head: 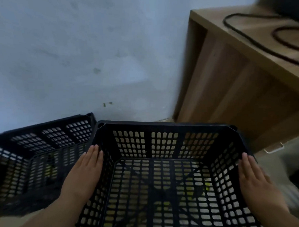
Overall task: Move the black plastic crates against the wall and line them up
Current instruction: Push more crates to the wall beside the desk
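A black plastic crate (164, 141) with lattice walls fills the lower middle of the head view, its far wall close to the grey wall (79, 50). My left hand (84, 174) lies flat against the outside of its left wall, fingers straight. My right hand (257, 183) presses flat on the outside of its right wall. The crate is squeezed between both palms. A second black crate (32, 156) stands to the left, angled, its near corner touching the first crate.
A wooden cabinet (232, 82) stands against the wall at the right, with a black cable (261, 44) on top. A grey object (283, 162) sits low at the right edge, beside my right hand.
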Tool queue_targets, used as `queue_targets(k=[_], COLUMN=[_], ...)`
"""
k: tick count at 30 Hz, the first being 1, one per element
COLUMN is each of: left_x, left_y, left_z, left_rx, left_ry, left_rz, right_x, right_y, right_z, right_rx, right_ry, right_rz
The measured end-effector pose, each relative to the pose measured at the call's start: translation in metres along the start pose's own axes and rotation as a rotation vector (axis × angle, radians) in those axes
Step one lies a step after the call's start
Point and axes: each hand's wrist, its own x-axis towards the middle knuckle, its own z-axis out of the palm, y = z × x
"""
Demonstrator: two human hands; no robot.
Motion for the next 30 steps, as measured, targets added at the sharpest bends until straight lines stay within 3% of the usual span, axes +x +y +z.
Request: queue_targets(k=[3,5,8,13,16,21,26,30], left_x=[0.027,0.047,0.081,0.140,0.168,0.208,0.243,0.261], left_y=[-0.004,-0.006,-0.008,-0.011,-0.011,-0.009,-0.019,-0.029], left_z=[-0.001,0.001,0.008,0.017,0.029,0.064,0.112,0.128], left_rx=[-0.021,-0.027,-0.028,-0.070,-0.098,-0.049,-0.092,-0.074], left_ry=[0.009,0.021,0.043,0.011,0.024,-0.047,0.110,0.107], left_rz=[-0.013,-0.012,-0.014,-0.061,-0.092,-0.169,-0.225,-0.255], right_x=[0.039,0.062,0.111,0.188,0.234,0.290,0.332,0.350], right_y=[0.001,0.004,0.009,-0.001,-0.010,-0.038,-0.067,-0.085], right_z=[0.005,0.019,0.042,0.066,0.088,0.125,0.158,0.177], right_rx=[-0.113,-0.135,-0.028,-0.038,0.095,0.165,0.162,0.199], right_ry=[-0.062,0.059,-0.058,0.187,0.068,0.128,0.164,0.146], right_rz=[-0.080,-0.247,-0.178,-0.407,-0.303,-0.325,-0.354,-0.329])
